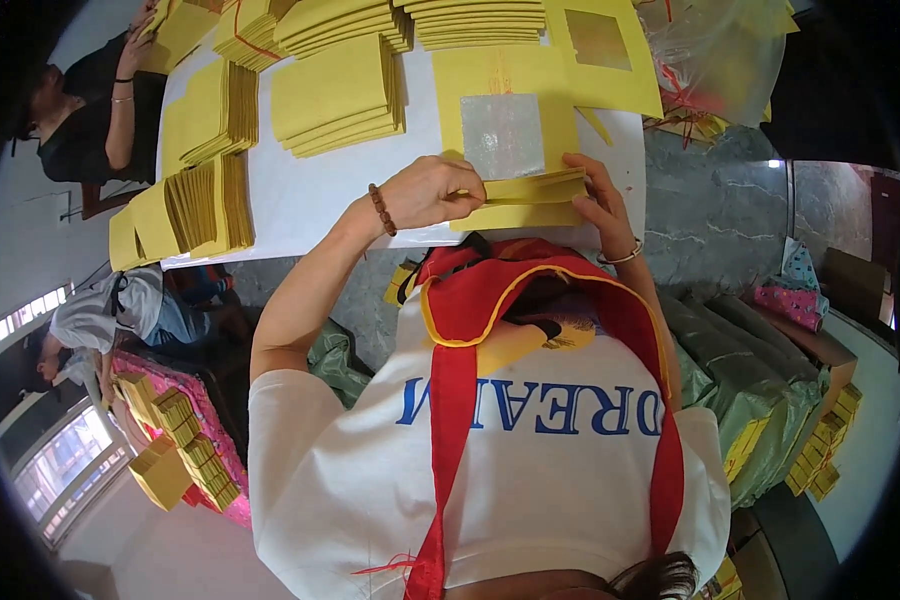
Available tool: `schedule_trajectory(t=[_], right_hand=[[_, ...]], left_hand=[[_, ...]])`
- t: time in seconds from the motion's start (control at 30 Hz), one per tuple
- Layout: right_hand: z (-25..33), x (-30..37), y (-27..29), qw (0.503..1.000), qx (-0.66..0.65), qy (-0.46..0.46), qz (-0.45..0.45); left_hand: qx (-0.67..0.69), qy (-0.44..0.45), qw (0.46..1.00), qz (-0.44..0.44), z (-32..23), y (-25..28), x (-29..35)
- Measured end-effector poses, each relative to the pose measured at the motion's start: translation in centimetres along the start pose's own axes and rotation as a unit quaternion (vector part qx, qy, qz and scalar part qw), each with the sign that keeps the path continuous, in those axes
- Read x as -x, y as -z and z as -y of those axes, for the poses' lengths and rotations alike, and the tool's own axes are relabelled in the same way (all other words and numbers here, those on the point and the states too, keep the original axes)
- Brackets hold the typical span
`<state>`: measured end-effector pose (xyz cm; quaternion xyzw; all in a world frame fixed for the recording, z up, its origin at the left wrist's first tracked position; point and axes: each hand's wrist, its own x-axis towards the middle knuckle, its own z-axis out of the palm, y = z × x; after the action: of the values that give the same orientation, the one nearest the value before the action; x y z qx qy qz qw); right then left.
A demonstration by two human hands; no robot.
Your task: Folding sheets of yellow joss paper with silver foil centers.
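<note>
A yellow paper sheet [530, 213] lies at the near edge of the white table, its near part raised in a fold. My left hand [435, 192], with a brown bead bracelet at the wrist, is closed in a pinch on the fold's left part. At the right end, my right hand [602, 205] has its thumb and fingers around the folded edge. A shiny, see-through square [502, 135] lies on the yellow paper just beyond the fold. Another yellow sheet with a square window [610, 75] is at the back right.
Stacks of yellow folded paper [335, 95] cover the table's left and back. A clear plastic bag [715, 60] with red ties stands beyond the right edge. One person [100, 120] handles yellow paper at the far left; another [120, 315] is near a pink-covered surface. Green-wrapped bundles [745, 385] lie at right.
</note>
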<state>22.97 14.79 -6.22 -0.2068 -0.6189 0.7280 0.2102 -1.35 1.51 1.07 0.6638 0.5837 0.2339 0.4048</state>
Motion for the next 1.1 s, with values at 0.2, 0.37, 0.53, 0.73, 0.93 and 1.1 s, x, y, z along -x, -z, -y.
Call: schedule_trajectory(t=[0.2,0.37,0.53,0.73,0.93,1.1], right_hand=[[-0.2,0.0,0.2,1.000,0.014,0.013,0.003],[-0.2,0.0,0.2,0.999,0.028,0.024,0.016],[0.3,-0.1,-0.5,0.998,0.057,0.036,0.018],[-0.7,-0.6,-0.8,0.998,0.025,-0.025,-0.057],[-0.5,-1.3,-1.6,0.991,-0.014,-0.038,-0.127],[-0.6,-1.6,-1.6,0.989,0.029,-0.045,-0.135]], left_hand=[[0.000,0.002,1.000,0.004,-0.1,0.1,0.1],[0.004,-0.021,1.000,-0.019,0.5,-0.2,0.1],[0.014,-0.014,0.999,-0.026,0.4,-0.2,0.3],[-0.012,-0.031,0.996,-0.079,0.1,-0.7,0.6],[-0.182,-0.190,0.943,-0.205,-1.3,-1.6,0.5],[-0.300,-0.122,0.940,-0.111,-1.6,-2.4,0.4]])
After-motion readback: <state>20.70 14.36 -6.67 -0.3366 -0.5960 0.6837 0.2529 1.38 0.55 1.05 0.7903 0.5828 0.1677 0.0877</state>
